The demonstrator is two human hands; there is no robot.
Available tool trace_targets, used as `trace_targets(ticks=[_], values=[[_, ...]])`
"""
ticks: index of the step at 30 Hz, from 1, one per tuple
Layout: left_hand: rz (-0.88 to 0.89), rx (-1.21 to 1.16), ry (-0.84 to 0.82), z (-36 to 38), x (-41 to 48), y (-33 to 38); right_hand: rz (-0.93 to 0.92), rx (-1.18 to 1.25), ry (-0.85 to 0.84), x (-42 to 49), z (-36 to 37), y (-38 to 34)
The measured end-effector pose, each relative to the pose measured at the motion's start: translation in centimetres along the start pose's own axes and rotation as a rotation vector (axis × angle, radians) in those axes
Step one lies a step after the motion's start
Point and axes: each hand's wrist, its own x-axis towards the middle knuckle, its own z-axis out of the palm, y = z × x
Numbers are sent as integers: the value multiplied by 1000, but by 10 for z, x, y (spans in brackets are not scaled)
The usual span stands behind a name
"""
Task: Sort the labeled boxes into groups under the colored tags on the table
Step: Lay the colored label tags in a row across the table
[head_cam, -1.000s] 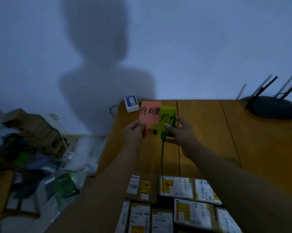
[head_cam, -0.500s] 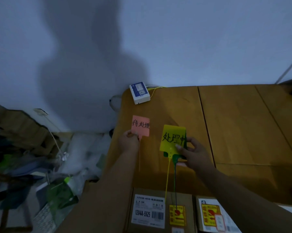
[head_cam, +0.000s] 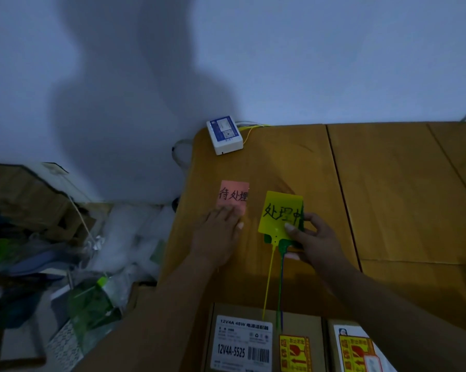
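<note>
Step in hand: laying out the coloured tags as headers, judged from how the tags and boxes lie — no box sits under a tag yet.
Left hand (head_cam: 218, 237): flat, fingers together, pressing the lower edge of the pink tag (head_cam: 233, 196) onto the wooden surface (head_cam: 387, 197); it clamps nothing.
Pink tag: lies flat near the surface's left edge, writing facing up, just beside the yellow tag (head_cam: 280, 214) but apart from it.
Right hand (head_cam: 311, 237): pinched shut on the yellow tag, thumb on its face, other fingers behind; a green tag (head_cam: 284, 241) peeks out underneath in the same grip.
Tails: the yellow and green tags' thin straps hang down toward the boxes, their ends lying over the nearest box (head_cam: 264, 339).
Boxes: a row along the near edge, labels up; a second box (head_cam: 358, 347) shows to the right, cut off by the frame.
Other things: a small white device (head_cam: 225, 135) with a yellow cable at the far corner — well apart from the tags.
Doing it well: I would set the yellow tag down flat to the right of the pink one, level with it, then separate the green tag and place it further right, leaving each header enough bare wood below for its group.
Risk: the straps may drag across the box labels or snag, and two stacked tags can slide as one, so part them before letting go.
</note>
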Motion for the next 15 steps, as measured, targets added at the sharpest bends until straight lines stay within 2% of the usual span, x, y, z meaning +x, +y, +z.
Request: trace_targets(ticks=[5, 9, 12, 15], values=[[-217, -26, -86, -3, 6, -26, -2, -6, -8, 9, -3, 1], [-191, -13, -95, -14, 8, -36, -12, 10, -1, 13, -7, 0], [-130, -27, -21, -27, 5, -25, -12, 15, 7, 15, -11, -3], [-125, -187, 66, -44, 4, 6, -11, 8, 8, 17, -18, -12]])
